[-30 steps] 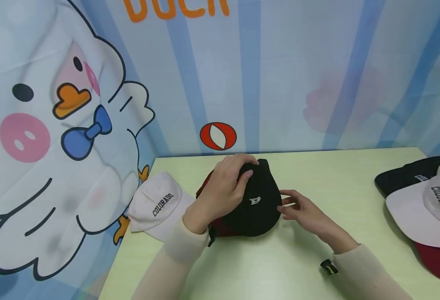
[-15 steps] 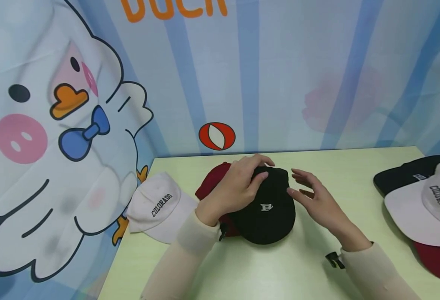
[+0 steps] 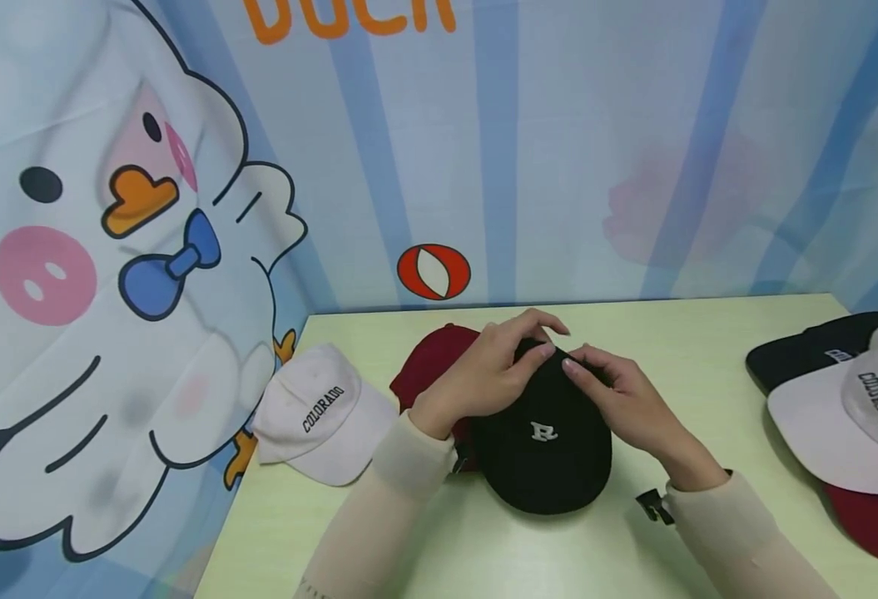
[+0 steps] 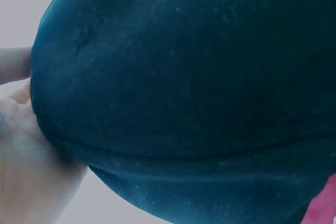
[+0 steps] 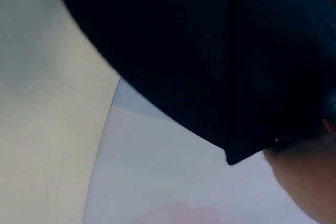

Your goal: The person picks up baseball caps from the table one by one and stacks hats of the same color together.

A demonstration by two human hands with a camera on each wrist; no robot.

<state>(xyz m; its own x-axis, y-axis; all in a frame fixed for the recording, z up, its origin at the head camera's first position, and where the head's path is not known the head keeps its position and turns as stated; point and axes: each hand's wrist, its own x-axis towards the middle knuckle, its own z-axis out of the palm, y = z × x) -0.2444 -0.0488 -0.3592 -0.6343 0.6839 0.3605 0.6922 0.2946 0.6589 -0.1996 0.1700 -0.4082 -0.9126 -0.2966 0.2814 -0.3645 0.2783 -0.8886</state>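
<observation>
A black baseball cap [image 3: 547, 466] with a white letter on its front is lifted in front of me, its brim toward me. My left hand [image 3: 483, 374] grips the far left of its crown, thumb on top. Thumb and fingers of my right hand [image 3: 629, 403] pinch the far right edge. The fingers beneath the fabric are partly hidden. Behind the cap, partly covered by it and my left hand, sits a dark red cap [image 3: 434, 362]. The black cap [image 4: 173, 87] fills most of the left wrist view. Its dark brim and side [image 5: 168, 61] span the right wrist view.
A white cap [image 3: 326, 416] lettered COLORADO lies at the table's left. On the right, overlapping caps include a black cap [image 3: 806, 345], a white cap [image 3: 820, 441] and a red cap [image 3: 873, 524]. A printed cloth backdrop [image 3: 573, 166] stands behind the table [image 3: 693, 349].
The black cap has shifted right and toward me, uncovering more of the dark red cap. My left hand has moved right with it. My right hand now pinches the cap's edge.
</observation>
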